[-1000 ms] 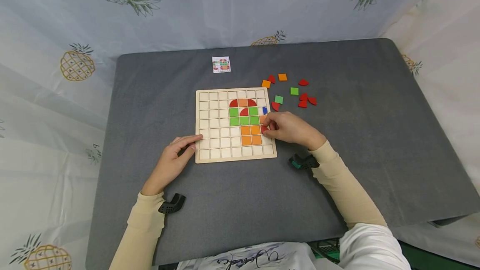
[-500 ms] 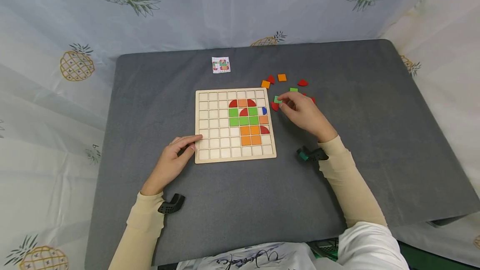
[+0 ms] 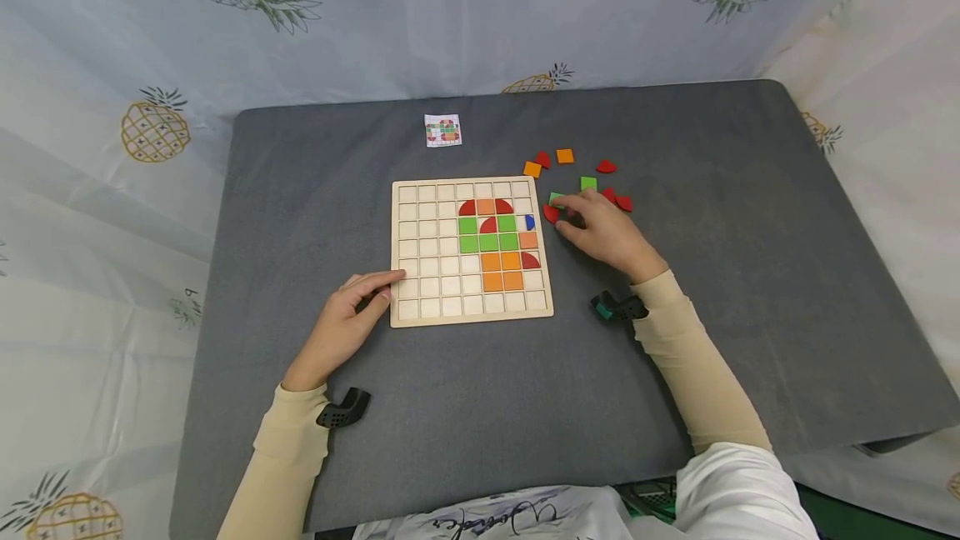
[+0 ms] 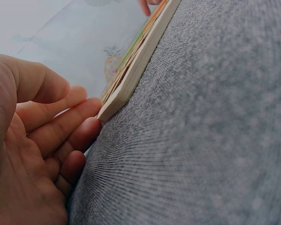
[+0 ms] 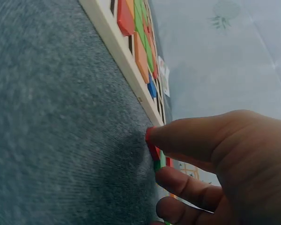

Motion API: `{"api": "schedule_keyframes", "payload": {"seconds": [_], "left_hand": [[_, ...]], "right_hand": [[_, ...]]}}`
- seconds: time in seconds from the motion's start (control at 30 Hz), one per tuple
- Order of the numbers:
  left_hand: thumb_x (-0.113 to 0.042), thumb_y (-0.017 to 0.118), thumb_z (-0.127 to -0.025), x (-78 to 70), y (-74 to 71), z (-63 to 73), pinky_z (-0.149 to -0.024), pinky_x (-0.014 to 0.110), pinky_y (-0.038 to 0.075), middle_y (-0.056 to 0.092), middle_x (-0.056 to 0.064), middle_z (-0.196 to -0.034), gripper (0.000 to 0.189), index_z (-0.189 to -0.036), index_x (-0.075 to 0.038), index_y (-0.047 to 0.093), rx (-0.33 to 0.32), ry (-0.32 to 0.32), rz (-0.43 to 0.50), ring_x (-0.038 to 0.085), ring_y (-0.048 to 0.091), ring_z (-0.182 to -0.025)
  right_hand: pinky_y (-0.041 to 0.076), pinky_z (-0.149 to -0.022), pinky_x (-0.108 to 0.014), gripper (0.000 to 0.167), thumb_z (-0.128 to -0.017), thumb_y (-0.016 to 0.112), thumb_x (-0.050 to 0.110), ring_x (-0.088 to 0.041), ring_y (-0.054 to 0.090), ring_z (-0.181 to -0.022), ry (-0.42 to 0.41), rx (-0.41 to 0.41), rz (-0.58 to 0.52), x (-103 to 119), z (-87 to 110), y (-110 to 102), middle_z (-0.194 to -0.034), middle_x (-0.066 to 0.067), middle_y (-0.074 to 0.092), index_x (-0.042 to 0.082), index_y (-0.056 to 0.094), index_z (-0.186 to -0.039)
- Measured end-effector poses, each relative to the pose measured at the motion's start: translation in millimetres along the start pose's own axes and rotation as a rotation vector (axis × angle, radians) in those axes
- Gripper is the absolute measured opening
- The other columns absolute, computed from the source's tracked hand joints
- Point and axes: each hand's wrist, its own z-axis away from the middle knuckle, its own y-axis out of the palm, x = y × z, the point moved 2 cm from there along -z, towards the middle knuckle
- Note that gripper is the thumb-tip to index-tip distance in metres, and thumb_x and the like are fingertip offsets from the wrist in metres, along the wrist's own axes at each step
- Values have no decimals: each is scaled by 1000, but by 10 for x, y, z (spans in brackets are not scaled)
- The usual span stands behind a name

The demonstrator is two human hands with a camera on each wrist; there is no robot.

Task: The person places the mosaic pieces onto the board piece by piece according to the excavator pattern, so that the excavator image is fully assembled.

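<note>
A square wooden grid board (image 3: 420, 322) lies mid-table with red, green, orange and blue tiles in its right half. My left hand (image 3: 341, 323) rests at the board's left edge, fingertips touching the rim; in the left wrist view the fingers (image 4: 51, 117) meet the board's corner. Just right of the board, my right hand (image 3: 603, 232) has thumb and index finger at opposite edges of a red quarter-circle tile (image 3: 551, 213), pinching it low at the cloth. Close beyond it, a green square tile (image 3: 554, 197) is partly covered by the index finger.
Loose tiles lie around the right hand: an orange square (image 3: 565, 156), another green square (image 3: 588, 182) and several red quarter-circles, one (image 3: 606, 166) farther back. A small printed pattern card (image 3: 442, 130) lies beyond the board on the grey cloth (image 3: 315, 190).
The right hand has left the red tile now sitting in the board's right side and moved up and right to the loose tiles, then slightly left. The left hand stays put.
</note>
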Motion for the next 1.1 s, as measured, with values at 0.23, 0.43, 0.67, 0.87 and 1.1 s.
{"api": "schedule_keyframes", "payload": {"seconds": [0.23,0.43,0.67,0.87,1.1], "left_hand": [[-20,55,-106,-12,-4,3,-95,18,41,65,-1,-139,33,-137,-24,65,-3,8,4,11,54,-116],[-20,54,-106,-24,-7,8,-96,18,41,65,-2,-139,33,-137,-24,65,1,0,7,11,54,-117],[-20,55,-106,-35,-8,7,-96,18,41,65,0,-139,33,-138,-22,65,-2,2,4,11,54,-117],[-19,55,-106,-36,-7,4,-96,18,41,64,-1,-140,33,-138,-23,65,4,-2,6,12,54,-118],[-18,55,-106,-37,-1,1,-96,18,41,65,0,-139,33,-137,-22,65,1,1,5,12,55,-118]], "right_hand": [[43,-70,-36,46,-97,68,25,-26,51,-92,-42,24,29,17,26,27,-109,-13,57,17,60,-142],[49,-80,-42,33,-95,72,26,-26,53,-101,-30,9,11,46,26,32,-115,-11,59,14,67,-126],[49,-79,-42,25,-95,73,24,-27,56,-92,10,-4,14,80,22,52,-110,-12,60,8,67,-112],[53,-82,-43,30,-96,69,19,-27,59,-91,-5,8,93,152,79,-4,-109,-15,65,2,68,-121],[55,-78,-41,30,-98,62,12,-27,58,-86,-19,-11,122,182,97,-23,-109,-16,67,0,68,-125]]}}
